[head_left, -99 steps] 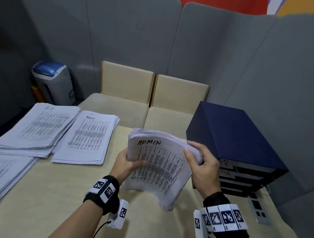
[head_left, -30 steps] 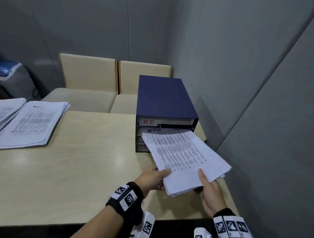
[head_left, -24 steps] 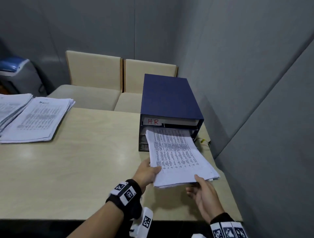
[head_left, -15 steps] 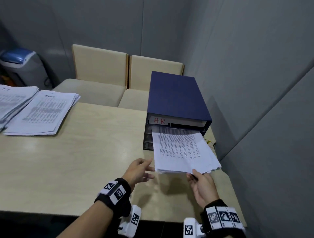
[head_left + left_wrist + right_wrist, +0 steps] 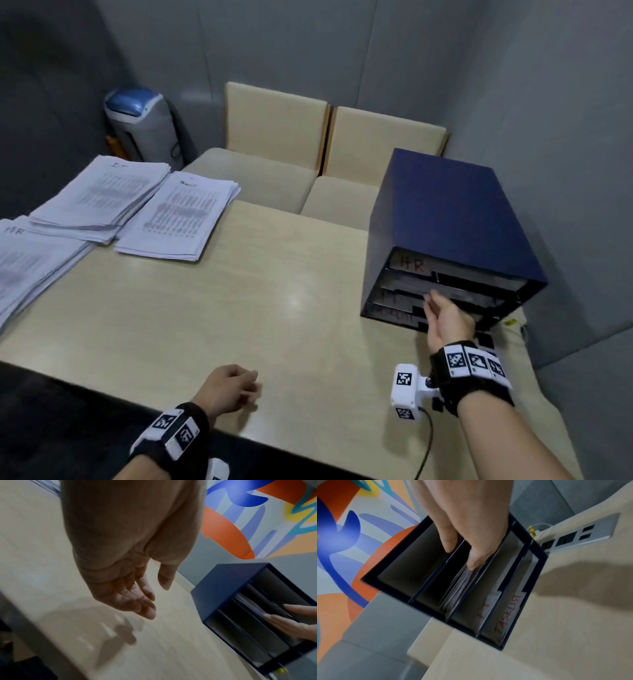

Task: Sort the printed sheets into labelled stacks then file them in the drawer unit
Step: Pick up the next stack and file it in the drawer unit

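Observation:
The navy drawer unit [image 5: 445,219] stands at the table's right end with open-fronted slots labelled HR, IT and TASKLIST. The ADMIN sheets [image 5: 460,586] lie inside the second slot from the top. My right hand [image 5: 433,299] reaches into that slot, and its straight fingers [image 5: 476,559] press on the sheets' near edge. My left hand [image 5: 251,387] hovers relaxed and empty over the table near its front edge, fingers loose [image 5: 147,609]. At the table's left lie the IT stack [image 5: 99,195], the tasklist stack [image 5: 181,216] and the HR stack [image 5: 27,267].
The beige table [image 5: 205,308] is bare between the stacks and the unit. A socket panel [image 5: 583,532] with a cable sits just right of the unit. Two beige chairs [image 5: 274,137] and a grey bin [image 5: 140,126] stand behind. Grey partitions close in the right side.
Both hands carried the ADMIN sheets to the unit and slid them into the second slot. The left hand let go and drew back; the right hand followed the sheets in.

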